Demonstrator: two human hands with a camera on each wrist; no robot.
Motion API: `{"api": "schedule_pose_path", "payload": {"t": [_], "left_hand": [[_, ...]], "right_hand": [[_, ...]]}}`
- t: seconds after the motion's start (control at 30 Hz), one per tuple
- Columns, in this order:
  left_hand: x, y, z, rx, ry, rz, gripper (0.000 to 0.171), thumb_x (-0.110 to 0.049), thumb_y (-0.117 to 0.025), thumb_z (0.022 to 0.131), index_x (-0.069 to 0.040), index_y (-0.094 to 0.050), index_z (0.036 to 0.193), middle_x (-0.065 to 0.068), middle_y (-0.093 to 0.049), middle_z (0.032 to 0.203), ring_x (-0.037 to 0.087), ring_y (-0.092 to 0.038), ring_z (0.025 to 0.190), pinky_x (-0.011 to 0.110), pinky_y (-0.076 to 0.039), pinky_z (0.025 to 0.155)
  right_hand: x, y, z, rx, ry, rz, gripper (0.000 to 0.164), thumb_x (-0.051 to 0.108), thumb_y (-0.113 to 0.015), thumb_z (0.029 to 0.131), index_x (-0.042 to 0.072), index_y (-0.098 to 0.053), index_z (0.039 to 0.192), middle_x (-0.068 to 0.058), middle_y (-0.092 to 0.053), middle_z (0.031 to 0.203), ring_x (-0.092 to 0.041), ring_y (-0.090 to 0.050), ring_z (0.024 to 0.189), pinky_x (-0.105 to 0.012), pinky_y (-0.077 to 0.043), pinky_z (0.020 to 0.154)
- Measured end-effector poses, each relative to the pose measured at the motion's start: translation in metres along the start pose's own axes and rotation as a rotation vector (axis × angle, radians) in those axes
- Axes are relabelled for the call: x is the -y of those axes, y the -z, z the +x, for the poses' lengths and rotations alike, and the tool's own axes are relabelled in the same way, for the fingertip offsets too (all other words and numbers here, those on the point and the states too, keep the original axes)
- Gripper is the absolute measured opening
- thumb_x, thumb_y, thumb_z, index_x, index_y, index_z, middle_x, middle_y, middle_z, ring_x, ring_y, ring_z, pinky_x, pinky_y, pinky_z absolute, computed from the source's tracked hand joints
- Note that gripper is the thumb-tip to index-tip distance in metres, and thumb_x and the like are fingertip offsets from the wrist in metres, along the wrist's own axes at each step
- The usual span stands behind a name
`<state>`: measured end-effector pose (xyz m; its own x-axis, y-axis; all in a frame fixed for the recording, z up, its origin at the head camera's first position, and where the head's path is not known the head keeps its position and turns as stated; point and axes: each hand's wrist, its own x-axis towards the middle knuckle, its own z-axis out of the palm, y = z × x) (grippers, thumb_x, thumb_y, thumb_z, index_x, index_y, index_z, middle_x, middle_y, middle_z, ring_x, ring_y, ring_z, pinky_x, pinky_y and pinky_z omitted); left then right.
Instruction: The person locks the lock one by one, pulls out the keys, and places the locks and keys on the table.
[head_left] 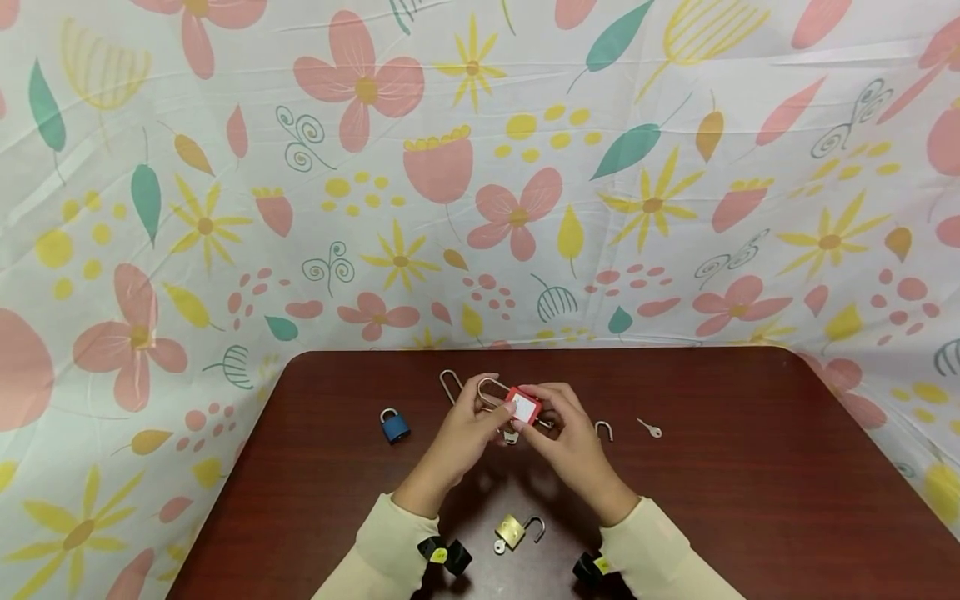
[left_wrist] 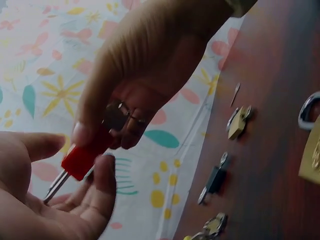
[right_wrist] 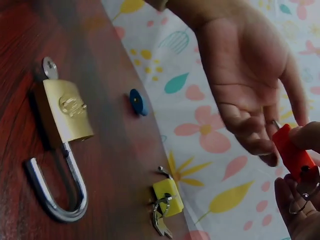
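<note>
Both hands hold a red padlock (head_left: 522, 407) with a white label, above the far half of the table. Its long metal shackle (head_left: 491, 389) points toward my left hand (head_left: 467, 429), whose thumb lies against the label. My right hand (head_left: 566, 429) pinches the red body at the opposite end from the shackle. Beside that grip, a key on a ring (left_wrist: 120, 116) shows at the end of the body. In the right wrist view the left palm faces the camera, its fingers bent close to the padlock. The hands partly hide the table behind them.
A blue padlock (head_left: 394, 427) stands left of the hands. Nearer lies a brass padlock (head_left: 511, 532) with its shackle swung out and a key. A loose key (head_left: 651, 429) lies at right. A yellow padlock (right_wrist: 167, 197) with keys and a dark one (left_wrist: 216, 179) also rest there.
</note>
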<state>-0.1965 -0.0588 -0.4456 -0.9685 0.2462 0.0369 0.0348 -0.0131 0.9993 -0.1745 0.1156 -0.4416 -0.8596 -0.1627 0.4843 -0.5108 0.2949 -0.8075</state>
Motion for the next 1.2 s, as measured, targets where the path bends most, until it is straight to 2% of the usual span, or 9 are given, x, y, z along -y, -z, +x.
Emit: {"api": "schedule_pose_path", "payload": {"t": [0.1, 0.2, 0.3, 0.37, 0.57, 0.7, 0.8, 1.0, 1.2], "left_hand": [[0.002, -0.003, 0.001, 0.012, 0.004, -0.071, 0.060, -0.010, -0.065, 0.097, -0.013, -0.035, 0.149, 0.010, -0.062, 0.102, 0.013, -0.066, 0.076, 0.041, -0.058, 0.074], [0.003, -0.003, 0.001, 0.005, -0.011, -0.113, 0.060, -0.005, -0.064, 0.096, -0.012, -0.035, 0.149, 0.008, -0.061, 0.100, 0.011, -0.065, 0.074, 0.037, -0.058, 0.071], [0.001, -0.001, 0.002, 0.003, -0.017, -0.147, 0.060, -0.005, -0.063, 0.097, -0.010, -0.034, 0.149, 0.006, -0.060, 0.098, 0.012, -0.066, 0.075, 0.030, -0.057, 0.068], [0.000, 0.001, 0.002, 0.001, -0.013, -0.163, 0.060, -0.005, -0.063, 0.097, -0.010, -0.033, 0.149, 0.005, -0.061, 0.097, 0.012, -0.067, 0.075, 0.028, -0.057, 0.068], [-0.004, 0.007, 0.002, -0.027, 0.011, -0.167, 0.059, -0.008, -0.063, 0.098, -0.009, -0.034, 0.150, 0.003, -0.063, 0.093, 0.012, -0.068, 0.072, 0.027, -0.057, 0.070], [-0.008, 0.011, 0.002, -0.045, 0.013, -0.151, 0.060, -0.011, -0.062, 0.099, -0.009, -0.034, 0.151, 0.002, -0.063, 0.091, 0.011, -0.066, 0.070, 0.026, -0.056, 0.068], [-0.010, 0.014, 0.002, -0.051, 0.016, -0.158, 0.061, -0.013, -0.063, 0.099, -0.009, -0.033, 0.152, 0.002, -0.063, 0.089, 0.012, -0.066, 0.071, 0.025, -0.055, 0.068], [-0.009, 0.017, 0.004, -0.049, 0.029, -0.163, 0.061, -0.016, -0.062, 0.100, -0.010, -0.032, 0.153, 0.002, -0.062, 0.088, 0.012, -0.066, 0.071, 0.025, -0.056, 0.070], [-0.008, 0.018, 0.005, -0.053, 0.027, -0.162, 0.062, -0.017, -0.062, 0.100, -0.009, -0.031, 0.154, 0.002, -0.061, 0.089, 0.014, -0.065, 0.070, 0.026, -0.057, 0.069]], "right_hand": [[0.005, -0.001, -0.001, -0.012, 0.049, -0.026, 0.047, -0.005, -0.078, 0.083, -0.005, -0.062, 0.127, -0.018, -0.056, 0.120, -0.020, -0.066, 0.093, -0.021, -0.056, 0.080], [-0.008, -0.003, 0.000, -0.011, 0.066, -0.042, 0.054, -0.003, -0.079, 0.082, 0.001, -0.059, 0.133, -0.016, -0.056, 0.123, -0.020, -0.065, 0.094, -0.022, -0.056, 0.081], [-0.023, -0.003, 0.000, 0.013, 0.031, -0.008, 0.061, 0.002, -0.078, 0.086, 0.010, -0.053, 0.141, -0.015, -0.056, 0.127, -0.018, -0.065, 0.100, -0.023, -0.056, 0.084], [-0.027, -0.001, 0.000, 0.021, 0.004, 0.023, 0.060, 0.005, -0.076, 0.089, 0.015, -0.050, 0.142, -0.013, -0.057, 0.129, -0.015, -0.065, 0.103, -0.023, -0.054, 0.088], [-0.029, 0.003, -0.001, 0.038, -0.070, 0.033, 0.039, 0.012, -0.069, 0.096, 0.008, -0.053, 0.131, -0.009, -0.064, 0.118, -0.009, -0.062, 0.099, -0.025, -0.053, 0.084], [-0.029, 0.004, 0.000, 0.053, -0.111, 0.002, 0.021, 0.018, -0.066, 0.099, 0.011, -0.060, 0.118, -0.005, -0.067, 0.104, -0.010, -0.062, 0.089, -0.025, -0.052, 0.076], [-0.029, 0.004, 0.001, 0.061, -0.146, 0.011, 0.013, 0.021, -0.058, 0.103, 0.011, -0.063, 0.111, -0.005, -0.068, 0.098, -0.013, -0.064, 0.087, -0.024, -0.053, 0.077], [-0.026, 0.004, 0.002, 0.135, -0.222, 0.135, 0.037, 0.025, -0.040, 0.111, 0.000, -0.066, 0.102, -0.017, -0.069, 0.094, -0.015, -0.068, 0.085, -0.035, -0.059, 0.081], [-0.021, 0.002, 0.003, 0.187, -0.250, 0.266, 0.044, 0.022, -0.038, 0.111, -0.014, -0.063, 0.103, -0.022, -0.066, 0.091, -0.013, -0.066, 0.081, -0.043, -0.060, 0.079]]}}
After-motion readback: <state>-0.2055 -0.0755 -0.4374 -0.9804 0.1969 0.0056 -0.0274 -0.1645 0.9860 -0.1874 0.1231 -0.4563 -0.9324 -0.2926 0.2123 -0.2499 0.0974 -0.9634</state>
